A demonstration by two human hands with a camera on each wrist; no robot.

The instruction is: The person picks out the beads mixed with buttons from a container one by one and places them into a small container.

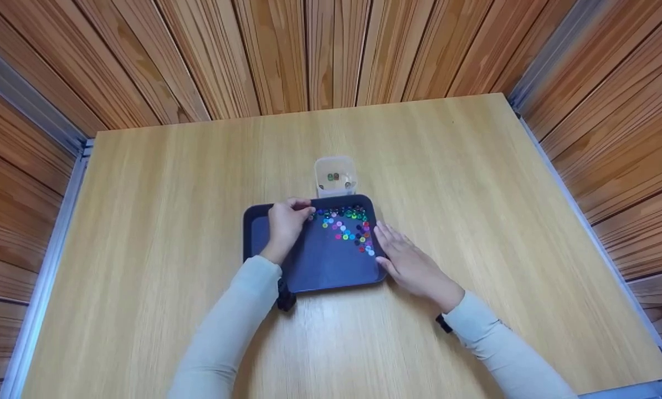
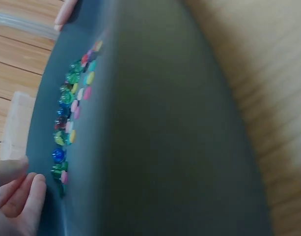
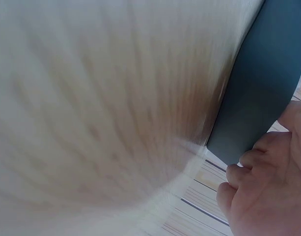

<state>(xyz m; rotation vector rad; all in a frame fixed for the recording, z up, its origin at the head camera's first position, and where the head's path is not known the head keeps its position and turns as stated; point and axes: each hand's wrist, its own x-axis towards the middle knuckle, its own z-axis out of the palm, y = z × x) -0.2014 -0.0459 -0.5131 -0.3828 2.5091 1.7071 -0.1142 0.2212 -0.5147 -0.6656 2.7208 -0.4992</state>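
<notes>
A dark blue tray (image 1: 319, 266) lies mid-table with several small coloured beads (image 1: 348, 224) gathered in its far right corner. My left hand (image 1: 286, 223) is inside the tray with its fingers curled at the left end of the bead row. In the left wrist view its fingertips (image 2: 35, 189) sit right beside the beads (image 2: 67, 123); whether a bead is pinched is hidden. With fingers straight, my right hand (image 1: 405, 259) lies flat against the tray's right rim. The right wrist view shows that rim (image 3: 268, 73).
A clear plastic cup (image 1: 335, 176) holding a few beads stands just behind the tray's far edge. The wooden table (image 1: 475, 194) is enclosed by wood-panelled walls (image 1: 308, 50) at the back and on both sides.
</notes>
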